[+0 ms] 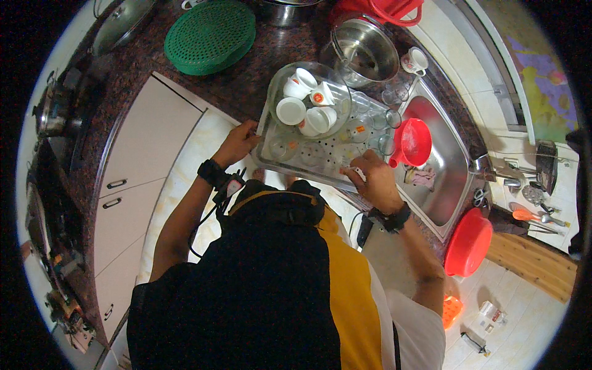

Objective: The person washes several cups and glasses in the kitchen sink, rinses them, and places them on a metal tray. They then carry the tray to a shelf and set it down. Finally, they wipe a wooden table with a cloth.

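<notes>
A perforated metal drain tray (329,155) lies before me, its near edge jutting past the counter. My left hand (238,142) grips the tray's left rim. At the near right corner, my right hand (375,181) has its fingers curled over the rim, hiding part of it. A clear glass bowl (340,69) stands on the tray's far part. Inside it lie several small white cups (291,111), tipped various ways. Clear drinking glasses (312,152) rest on the tray around the bowl. A red plastic dipper (413,142) sits just right of the tray, over the sink's edge.
Beyond the tray are a steel pot (365,53) and a white mug (415,61). A green plastic colander (210,37) stands at the back left. The steel sink (446,185) holds a pinkish cloth (421,177). A red basin (471,243) leans at the counter's right end.
</notes>
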Motion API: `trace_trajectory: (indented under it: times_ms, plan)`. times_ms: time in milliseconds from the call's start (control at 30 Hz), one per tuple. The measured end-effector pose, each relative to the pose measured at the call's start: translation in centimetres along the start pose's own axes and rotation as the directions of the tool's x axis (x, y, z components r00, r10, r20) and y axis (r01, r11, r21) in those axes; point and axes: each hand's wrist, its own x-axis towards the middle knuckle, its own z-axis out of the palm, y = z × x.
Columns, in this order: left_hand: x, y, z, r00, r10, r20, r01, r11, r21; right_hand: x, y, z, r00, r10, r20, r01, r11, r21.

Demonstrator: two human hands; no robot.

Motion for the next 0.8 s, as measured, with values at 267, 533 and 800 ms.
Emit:
trace_trajectory:
  times_ms: [267, 533, 800]
  plan:
    - [0.4, -0.8, -0.3, 0.994, -0.078, 0.077, 0.082, 0.995, -0.057, 1.8, -2.8, -3.6, 0.972, -0.116, 0.203, 0.084, 0.984, 0.16]
    - [0.1, -0.8, 0.1, 0.998, -0.053, 0.024, 0.054, 0.995, -0.087, 4.9, -0.6, 0.0, 0.9, -0.066, 0.43, -0.108, 0.923, 0.369]
    - [0.2, -0.4, -0.2, 0.996, -0.048, 0.076, 0.047, 0.999, 0.026, 5.7, -0.4, 0.1, 0.754, 0.103, 0.649, -0.571, 0.59, 0.57]
